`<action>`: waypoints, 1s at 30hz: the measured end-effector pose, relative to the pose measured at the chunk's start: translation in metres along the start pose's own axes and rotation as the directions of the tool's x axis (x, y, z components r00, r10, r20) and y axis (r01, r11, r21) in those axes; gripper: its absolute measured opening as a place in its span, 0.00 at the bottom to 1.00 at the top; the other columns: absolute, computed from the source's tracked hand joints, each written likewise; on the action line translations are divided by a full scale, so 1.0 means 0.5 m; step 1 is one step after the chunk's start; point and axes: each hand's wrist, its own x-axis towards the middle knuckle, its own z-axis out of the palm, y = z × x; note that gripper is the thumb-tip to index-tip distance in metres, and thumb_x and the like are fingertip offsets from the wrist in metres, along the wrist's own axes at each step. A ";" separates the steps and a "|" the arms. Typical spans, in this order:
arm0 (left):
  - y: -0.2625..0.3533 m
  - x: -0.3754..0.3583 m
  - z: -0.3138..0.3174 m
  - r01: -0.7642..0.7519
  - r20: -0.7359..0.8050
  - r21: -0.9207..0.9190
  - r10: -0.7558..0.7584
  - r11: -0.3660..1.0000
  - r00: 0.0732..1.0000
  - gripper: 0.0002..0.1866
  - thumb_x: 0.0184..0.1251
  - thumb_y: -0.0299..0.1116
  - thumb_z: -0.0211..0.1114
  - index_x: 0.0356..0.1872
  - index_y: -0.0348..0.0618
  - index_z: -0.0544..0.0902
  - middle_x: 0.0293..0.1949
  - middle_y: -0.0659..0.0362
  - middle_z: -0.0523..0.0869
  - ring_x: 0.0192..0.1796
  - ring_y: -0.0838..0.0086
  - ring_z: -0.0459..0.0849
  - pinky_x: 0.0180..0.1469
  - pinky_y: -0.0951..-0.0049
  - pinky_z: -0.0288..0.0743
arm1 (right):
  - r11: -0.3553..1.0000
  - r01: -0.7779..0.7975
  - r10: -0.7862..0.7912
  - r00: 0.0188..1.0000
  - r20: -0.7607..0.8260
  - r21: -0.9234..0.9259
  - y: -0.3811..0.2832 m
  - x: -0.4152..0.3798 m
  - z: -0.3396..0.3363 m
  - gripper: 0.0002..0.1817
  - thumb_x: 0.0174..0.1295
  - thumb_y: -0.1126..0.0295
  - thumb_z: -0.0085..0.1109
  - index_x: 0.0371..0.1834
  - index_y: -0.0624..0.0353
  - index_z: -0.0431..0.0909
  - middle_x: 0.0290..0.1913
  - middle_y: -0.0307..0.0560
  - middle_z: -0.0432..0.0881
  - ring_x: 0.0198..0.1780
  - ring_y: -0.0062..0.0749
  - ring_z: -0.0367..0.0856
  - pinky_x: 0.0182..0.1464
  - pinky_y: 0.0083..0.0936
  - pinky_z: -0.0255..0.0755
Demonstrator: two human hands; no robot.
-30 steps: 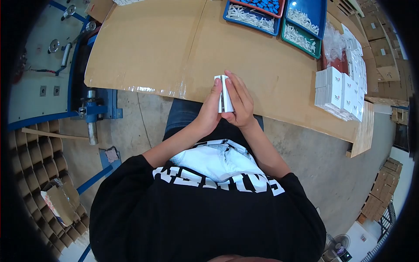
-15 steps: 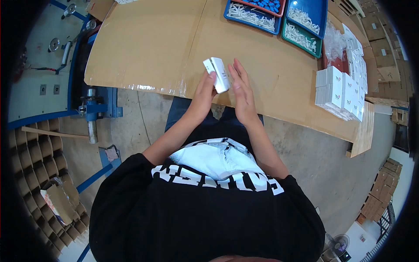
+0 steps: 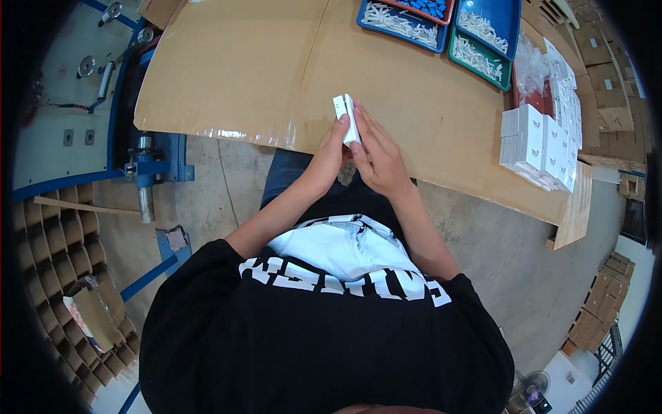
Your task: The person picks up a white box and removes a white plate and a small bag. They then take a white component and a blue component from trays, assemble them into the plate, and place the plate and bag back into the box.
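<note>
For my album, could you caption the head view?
Left hand and right hand hold a small white box at a table bearing trays and stacked boxes.

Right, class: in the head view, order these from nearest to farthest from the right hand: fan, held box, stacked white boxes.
1. Held box: between left hand and right hand.
2. Stacked white boxes: right end of the table.
3. Fan: lower right.

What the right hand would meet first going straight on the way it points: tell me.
The right hand would likely meet the white box, which it seems to touch; past it lies the cardboard tabletop, though depth is unclear.
</note>
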 end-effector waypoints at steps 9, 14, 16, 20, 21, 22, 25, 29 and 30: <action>0.024 -0.016 0.032 -0.022 -0.072 0.179 0.035 0.984 0.997 0.26 0.84 0.57 0.49 0.60 0.43 0.77 0.46 0.61 0.81 0.47 0.77 0.81 0.53 0.71 0.78 | 0.996 -0.089 0.086 0.991 -0.098 -0.027 0.000 -0.027 0.024 0.28 0.72 0.73 0.54 0.74 0.72 0.68 0.71 0.67 0.76 0.67 0.57 0.81 0.66 0.40 0.77; 0.012 -0.015 0.024 -0.025 -0.088 0.157 0.039 0.987 0.995 0.25 0.84 0.56 0.49 0.59 0.43 0.77 0.48 0.61 0.81 0.50 0.77 0.81 0.56 0.71 0.76 | 0.995 -0.085 0.082 0.994 -0.068 -0.053 0.002 -0.037 0.028 0.26 0.74 0.74 0.51 0.74 0.71 0.68 0.70 0.67 0.77 0.66 0.57 0.82 0.64 0.39 0.78; -0.004 -0.010 0.005 -0.035 -0.069 0.136 0.045 0.990 0.997 0.25 0.84 0.56 0.49 0.60 0.43 0.77 0.49 0.60 0.81 0.51 0.77 0.80 0.57 0.70 0.76 | 0.993 -0.105 0.102 0.993 -0.053 -0.045 -0.004 -0.039 0.028 0.26 0.75 0.73 0.50 0.75 0.71 0.68 0.70 0.66 0.76 0.66 0.57 0.82 0.64 0.39 0.78; -0.006 -0.005 -0.007 -0.051 -0.055 0.056 0.054 0.997 0.997 0.25 0.85 0.55 0.50 0.63 0.44 0.75 0.52 0.59 0.82 0.55 0.76 0.80 0.58 0.67 0.76 | 0.995 -0.097 0.097 0.994 -0.045 0.012 -0.010 -0.025 0.028 0.26 0.78 0.70 0.49 0.76 0.68 0.67 0.72 0.64 0.75 0.68 0.57 0.80 0.65 0.39 0.77; -0.001 -0.004 -0.008 -0.053 -0.053 0.056 0.056 0.997 0.997 0.25 0.85 0.55 0.50 0.63 0.44 0.75 0.52 0.59 0.82 0.55 0.76 0.80 0.58 0.67 0.76 | 0.995 -0.095 0.095 0.994 -0.046 0.011 -0.008 -0.017 0.022 0.26 0.78 0.70 0.49 0.76 0.68 0.67 0.72 0.64 0.75 0.68 0.57 0.80 0.65 0.39 0.77; 0.007 -0.004 -0.008 -0.078 -0.054 0.046 0.081 0.996 0.995 0.25 0.85 0.52 0.49 0.66 0.43 0.73 0.55 0.57 0.81 0.58 0.74 0.80 0.62 0.66 0.75 | 0.997 -0.067 0.068 0.997 -0.025 0.045 -0.004 -0.007 0.013 0.25 0.79 0.68 0.48 0.76 0.68 0.67 0.74 0.63 0.74 0.70 0.54 0.78 0.65 0.38 0.77; 0.029 -0.009 -0.005 -0.218 0.006 0.113 0.218 0.969 0.976 0.27 0.81 0.42 0.52 0.74 0.42 0.65 0.64 0.52 0.77 0.67 0.67 0.77 0.71 0.62 0.70 | 0.960 -0.198 0.216 0.973 -0.075 0.197 0.006 -0.007 0.011 0.26 0.82 0.61 0.47 0.75 0.67 0.69 0.74 0.60 0.74 0.70 0.47 0.78 0.62 0.35 0.78; 0.039 -0.021 -0.002 -0.570 0.283 0.464 0.496 0.679 0.821 0.48 0.63 0.27 0.67 0.83 0.46 0.51 0.70 0.47 0.71 0.72 0.61 0.73 0.76 0.59 0.64 | 0.338 -0.684 0.776 0.591 0.219 0.647 -0.029 0.026 -0.040 0.30 0.81 0.49 0.50 0.69 0.65 0.75 0.63 0.52 0.82 0.57 0.32 0.84 0.53 0.28 0.80; 0.040 -0.023 0.000 -0.572 0.295 0.461 0.490 0.679 0.820 0.48 0.63 0.27 0.67 0.83 0.46 0.51 0.70 0.47 0.71 0.72 0.61 0.73 0.76 0.59 0.64 | 0.340 -0.678 0.781 0.590 0.207 0.651 -0.037 0.029 -0.048 0.30 0.81 0.49 0.50 0.69 0.65 0.75 0.63 0.52 0.82 0.57 0.32 0.84 0.53 0.28 0.80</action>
